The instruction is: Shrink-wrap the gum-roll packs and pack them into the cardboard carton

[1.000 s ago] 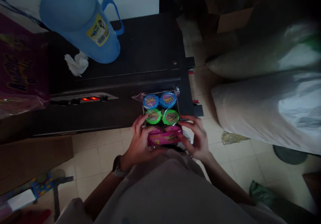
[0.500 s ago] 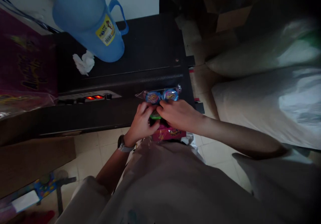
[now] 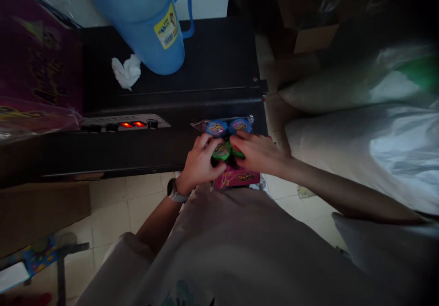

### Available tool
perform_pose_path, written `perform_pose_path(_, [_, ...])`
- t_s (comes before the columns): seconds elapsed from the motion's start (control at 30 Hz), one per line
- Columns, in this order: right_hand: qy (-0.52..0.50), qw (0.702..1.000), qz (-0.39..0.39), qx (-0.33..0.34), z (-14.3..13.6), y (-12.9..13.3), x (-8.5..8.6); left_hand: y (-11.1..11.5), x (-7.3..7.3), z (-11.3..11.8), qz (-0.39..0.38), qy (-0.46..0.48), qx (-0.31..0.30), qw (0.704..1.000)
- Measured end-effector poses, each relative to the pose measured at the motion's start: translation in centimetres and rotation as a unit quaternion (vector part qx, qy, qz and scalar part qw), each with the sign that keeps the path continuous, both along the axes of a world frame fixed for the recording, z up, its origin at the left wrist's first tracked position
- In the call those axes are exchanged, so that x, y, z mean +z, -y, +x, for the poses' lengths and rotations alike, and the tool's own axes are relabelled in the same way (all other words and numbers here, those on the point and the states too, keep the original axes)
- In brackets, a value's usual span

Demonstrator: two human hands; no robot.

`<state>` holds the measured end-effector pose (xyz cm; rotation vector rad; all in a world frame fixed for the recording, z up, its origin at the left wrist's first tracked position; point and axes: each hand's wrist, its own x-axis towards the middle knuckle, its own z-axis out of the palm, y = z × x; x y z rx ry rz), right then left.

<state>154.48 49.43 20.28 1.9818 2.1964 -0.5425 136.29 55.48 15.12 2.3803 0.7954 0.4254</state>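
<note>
- Head view: small open box w/ pink printed front panel & clear plastic wrap sits btwn the torso & black metal cabinet; what bears it, can't tell.
- Box runs away from body: 2 blue round plastic cases at far end, 2 green round plastic cases mid, pink panel nearest torso. Each pair lies side by side, L–R.
- L hand: thumb & fingers curved apart around L green case, which lies just R of its palm; firm grip or not, can't tell.
- R hand: nearer R green case, fingers bunched over it from R side, partly hiding it; pinch or just touch, can't tell.
- Blue plastic mug & crumpled white tissue are on cabinet, beyond & L of box, apart from both hands.
</note>
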Motion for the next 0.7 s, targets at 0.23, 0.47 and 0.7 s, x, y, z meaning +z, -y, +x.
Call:
perform_pose_path(0.23, [0.007,0.994,0.07,-0.09,-1.5,0.5,-0.9,0.3,1.2,0.5,0.043,-0.069,0.03,0.996])
perform_pose_path(0.47, [-0.076,0.986,0.074,-0.132,-1.0,0.8,-1.1,0.4,0.8,0.8,0.044,-0.043,-0.001,0.998])
perform_pose_path(0.7, [-0.103,0.961,0.136,-0.216,-1.2,1.2,-2.1,0.3,0.1,0.9,0.051,0.003,0.008,0.999])
